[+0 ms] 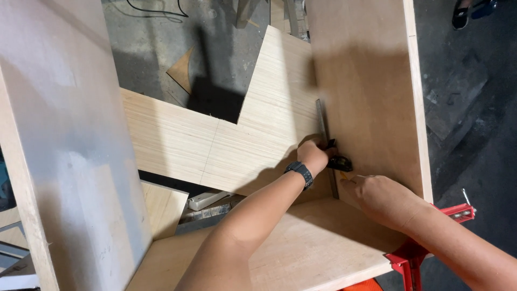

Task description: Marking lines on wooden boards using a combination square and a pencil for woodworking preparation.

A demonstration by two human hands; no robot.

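Head view, looking down into an open plywood box under assembly. Left hand (313, 155), black watch (300, 172) on the wrist, closes its fingers around the black head of a combination square (329, 153), pinching it against the joint. The square's steel blade runs up along the inner corner where the notched back panel (226, 145) meets the right side panel (371, 108). Right hand (379, 198) rests just beside the square's head, low on the right side panel, fingers curled together; a thin pencil-like object seems to show at its fingertips, but whether it is gripped cannot be told. Both forearms cross above the bottom panel (318, 242). A red corner clamp (414, 253) holds the outer right corner of the box. A tall panel (64, 134) stands at left. Concrete floor (463, 108) lies beyond.
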